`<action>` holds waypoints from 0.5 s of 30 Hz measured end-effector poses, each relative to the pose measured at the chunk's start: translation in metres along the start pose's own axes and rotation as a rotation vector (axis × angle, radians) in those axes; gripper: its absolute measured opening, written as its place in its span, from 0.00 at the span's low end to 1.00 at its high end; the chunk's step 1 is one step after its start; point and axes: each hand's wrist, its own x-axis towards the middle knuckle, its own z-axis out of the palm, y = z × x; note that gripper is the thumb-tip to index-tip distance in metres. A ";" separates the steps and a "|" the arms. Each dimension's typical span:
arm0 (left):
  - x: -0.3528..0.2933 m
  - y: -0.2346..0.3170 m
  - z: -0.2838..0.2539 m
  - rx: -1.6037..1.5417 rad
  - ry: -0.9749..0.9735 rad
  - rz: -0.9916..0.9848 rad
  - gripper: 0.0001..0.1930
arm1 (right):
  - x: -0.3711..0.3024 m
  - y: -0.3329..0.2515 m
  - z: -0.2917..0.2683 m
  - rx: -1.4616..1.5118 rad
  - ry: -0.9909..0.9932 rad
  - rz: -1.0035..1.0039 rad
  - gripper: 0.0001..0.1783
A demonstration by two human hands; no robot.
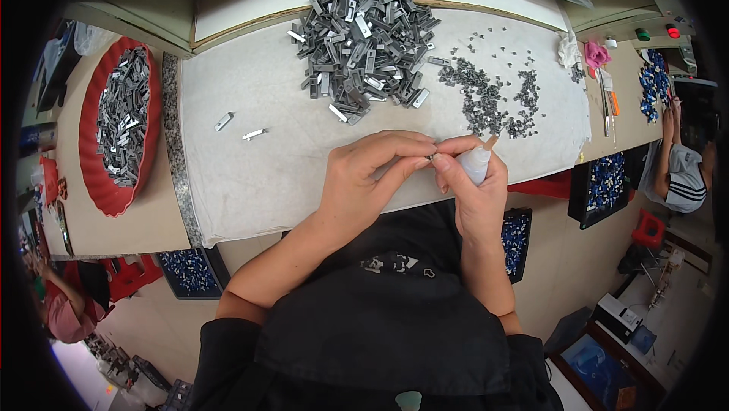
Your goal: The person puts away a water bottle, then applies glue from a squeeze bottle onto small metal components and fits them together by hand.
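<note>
My left hand (pixel 364 170) is closed, with thumb and forefinger pinching a tiny part at the fingertips that is too small to make out. Against those fingertips my right hand (pixel 478 197) brings its own thumb and forefinger together. That hand also has a translucent white squeeze bottle (pixel 476 164) with a tan nozzle in its grip. Beyond the hands lies a big heap of grey metal clip-like pieces (pixel 357 39). To its right, many small dark grey parts (pixel 480 96) are scattered. Two loose metal pieces, one (pixel 223 121) and another (pixel 255 134), rest left of my left hand.
A red scalloped basin (pixel 87 137) of similar metal pieces stands at left, past a speckled stone strip (pixel 176 153). Black trays of blue and white parts, one (pixel 605 183), sit below table level. Other people, one (pixel 683 175) at right, are at tables nearby.
</note>
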 end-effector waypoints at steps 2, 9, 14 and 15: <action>0.000 0.002 -0.001 0.038 -0.010 0.020 0.06 | 0.000 0.001 0.001 0.021 -0.010 0.000 0.03; 0.000 0.007 -0.004 -0.020 -0.097 -0.065 0.08 | -0.001 0.000 0.002 0.047 -0.008 0.005 0.03; -0.001 0.003 -0.006 -0.085 -0.122 -0.040 0.08 | -0.003 0.002 0.006 0.148 0.030 0.021 0.04; -0.001 0.002 -0.005 -0.116 -0.115 -0.066 0.08 | -0.004 0.003 0.007 0.148 0.030 0.021 0.04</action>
